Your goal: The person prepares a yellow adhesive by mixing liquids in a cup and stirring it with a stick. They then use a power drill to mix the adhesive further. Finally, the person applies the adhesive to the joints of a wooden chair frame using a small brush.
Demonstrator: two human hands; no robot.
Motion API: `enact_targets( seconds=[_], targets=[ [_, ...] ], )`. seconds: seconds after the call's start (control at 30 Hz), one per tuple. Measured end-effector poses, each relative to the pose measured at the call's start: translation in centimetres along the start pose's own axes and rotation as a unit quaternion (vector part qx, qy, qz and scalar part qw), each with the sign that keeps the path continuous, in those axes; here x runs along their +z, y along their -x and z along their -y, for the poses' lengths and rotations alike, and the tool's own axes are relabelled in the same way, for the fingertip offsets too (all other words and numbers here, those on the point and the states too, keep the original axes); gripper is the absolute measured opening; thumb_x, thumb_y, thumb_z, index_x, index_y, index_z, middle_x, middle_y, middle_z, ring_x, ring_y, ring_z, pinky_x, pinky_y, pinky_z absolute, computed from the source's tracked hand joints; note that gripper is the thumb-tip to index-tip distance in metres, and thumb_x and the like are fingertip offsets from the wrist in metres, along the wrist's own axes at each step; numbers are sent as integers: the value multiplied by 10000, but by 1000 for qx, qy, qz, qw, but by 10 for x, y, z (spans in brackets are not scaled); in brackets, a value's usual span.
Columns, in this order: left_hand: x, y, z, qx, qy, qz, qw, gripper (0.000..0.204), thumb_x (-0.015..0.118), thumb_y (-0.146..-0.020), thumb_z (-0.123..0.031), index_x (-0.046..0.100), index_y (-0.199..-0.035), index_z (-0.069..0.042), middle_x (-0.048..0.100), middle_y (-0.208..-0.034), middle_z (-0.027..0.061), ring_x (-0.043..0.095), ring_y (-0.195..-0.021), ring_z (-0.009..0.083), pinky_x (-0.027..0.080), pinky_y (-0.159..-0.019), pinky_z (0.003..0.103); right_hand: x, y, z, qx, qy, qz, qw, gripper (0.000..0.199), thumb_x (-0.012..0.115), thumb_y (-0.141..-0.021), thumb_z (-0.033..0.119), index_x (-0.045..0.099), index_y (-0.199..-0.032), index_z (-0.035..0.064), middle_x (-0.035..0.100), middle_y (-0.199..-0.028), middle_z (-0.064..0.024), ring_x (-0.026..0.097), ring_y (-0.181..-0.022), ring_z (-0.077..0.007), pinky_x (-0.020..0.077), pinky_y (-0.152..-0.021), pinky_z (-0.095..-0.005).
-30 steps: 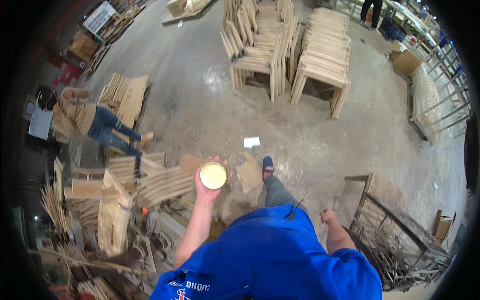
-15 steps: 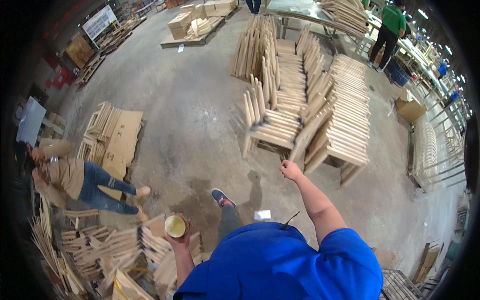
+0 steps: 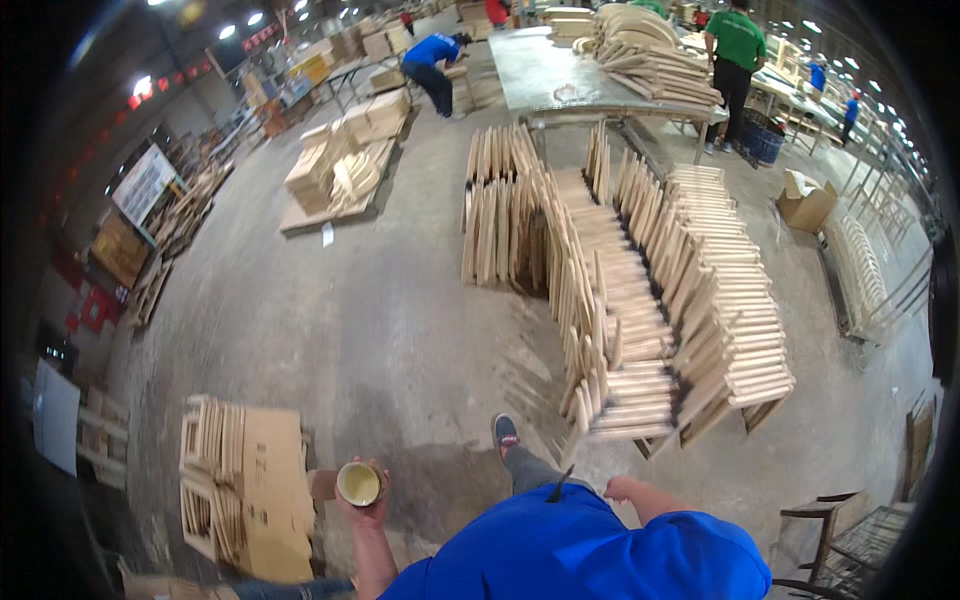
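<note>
My left hand [image 3: 370, 512] is wrapped round a round cup [image 3: 360, 484] with pale yellowish liquid in it, held low in front of me. A brown flat piece [image 3: 322, 484] shows at the cup's left side; I cannot tell what it is or whether I hold it. My right hand [image 3: 622, 489] hangs close to my blue shirt, away from the wooden frames. Its fingers are small, blurred and partly hidden, so their state cannot be read. Ahead to the right stand long rows of wooden chair frames [image 3: 730, 300], packed tightly together.
A cardboard sheet with stacked wooden frames [image 3: 215, 480] lies at the lower left. Farther off are a pallet of wooden parts [image 3: 340, 170], a metal-topped table [image 3: 545, 75] and a cardboard box [image 3: 806, 205]. One person [image 3: 432, 70] bends over; another in green [image 3: 735, 60] stands beyond the rows.
I have stepped forward; the chair rows and cardboard sheet are nearer. My right arm has swung back toward my body. The person at the left has slid almost out of view below. The cup stays in my left hand.
</note>
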State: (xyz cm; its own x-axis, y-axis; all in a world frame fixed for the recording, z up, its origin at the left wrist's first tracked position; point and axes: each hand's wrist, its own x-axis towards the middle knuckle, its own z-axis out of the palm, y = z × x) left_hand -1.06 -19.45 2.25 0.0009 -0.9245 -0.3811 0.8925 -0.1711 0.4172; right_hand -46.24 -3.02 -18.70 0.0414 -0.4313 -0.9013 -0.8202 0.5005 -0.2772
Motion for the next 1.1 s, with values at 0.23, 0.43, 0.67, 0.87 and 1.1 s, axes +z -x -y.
enact_targets(
  seconds=[0.23,0.43,0.67,0.87,1.1],
  targets=[
    [62,-186,-47,38,-9,-13,999,441,422,-828,-382,558,-1079,-46,593,-1037,135,574,-955,314,445,-807,532,-255,-131,201,-120,-15,-90,989,266,517,-770,266,632,-807,30,633,-691,-115,609,-568,-222,497,-575,-367],
    [69,-319,-128,142,-17,-97,985,450,398,-834,-415,533,-1125,-100,591,-1068,115,580,-966,286,448,-839,510,-483,-194,420,-310,-216,-244,893,210,509,-781,206,590,-801,13,620,-690,-97,609,-599,-204,486,-596,-325],
    [131,-584,-189,71,-12,-91,993,408,412,-819,-428,577,-1037,-125,608,-1023,92,575,-965,274,437,-837,488,-590,-308,464,-213,-6,-358,909,385,390,-825,302,632,-916,16,621,-930,-195,581,-879,-374,447,-811,-441],
    [292,-816,-196,-57,-102,-76,990,392,445,-824,-425,573,-1021,-112,596,-1022,95,572,-932,309,445,-834,514,-573,-323,410,40,-182,-309,933,374,442,-831,341,642,-779,29,643,-725,-129,624,-682,-243,485,-667,-370],
    [413,-1041,-150,-139,-162,27,976,343,485,-852,-295,560,-1064,-36,591,-1060,118,569,-983,276,473,-857,441,-659,-369,478,67,-469,-273,837,369,537,-786,323,617,-865,-29,622,-737,-180,635,-666,-240,497,-607,-375]
  ],
)
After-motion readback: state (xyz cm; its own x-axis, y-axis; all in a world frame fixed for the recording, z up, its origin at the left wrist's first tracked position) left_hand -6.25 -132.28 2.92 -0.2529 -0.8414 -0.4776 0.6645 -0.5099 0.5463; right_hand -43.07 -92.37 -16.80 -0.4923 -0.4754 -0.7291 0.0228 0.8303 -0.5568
